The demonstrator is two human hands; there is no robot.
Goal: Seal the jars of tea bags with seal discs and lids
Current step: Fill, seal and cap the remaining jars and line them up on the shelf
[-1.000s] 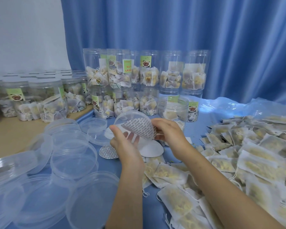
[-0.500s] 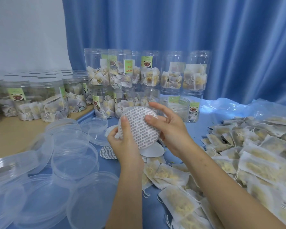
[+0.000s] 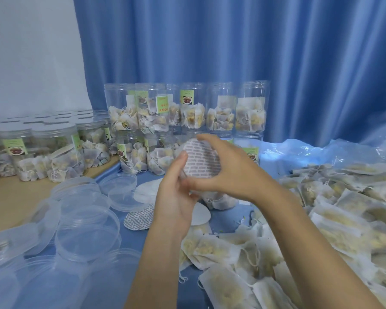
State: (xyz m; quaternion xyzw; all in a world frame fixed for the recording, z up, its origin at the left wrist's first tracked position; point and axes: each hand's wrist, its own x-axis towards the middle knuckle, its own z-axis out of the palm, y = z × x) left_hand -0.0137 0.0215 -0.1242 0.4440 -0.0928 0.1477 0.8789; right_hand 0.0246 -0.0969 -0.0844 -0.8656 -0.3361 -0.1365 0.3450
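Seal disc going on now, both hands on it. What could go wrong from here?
1. The seal disc sits tilted between the left hand and right hand; it may seat crooked on the jar below.
2. That jar is mostly hidden by the hands, so alignment is partly by feel.
3. Loose tea bags crowd the jar's base; a nudge might tip it.

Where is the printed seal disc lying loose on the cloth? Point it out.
In the head view, the printed seal disc lies flat on the blue cloth, centre-left, just left of the left hand and right of the clear lids.
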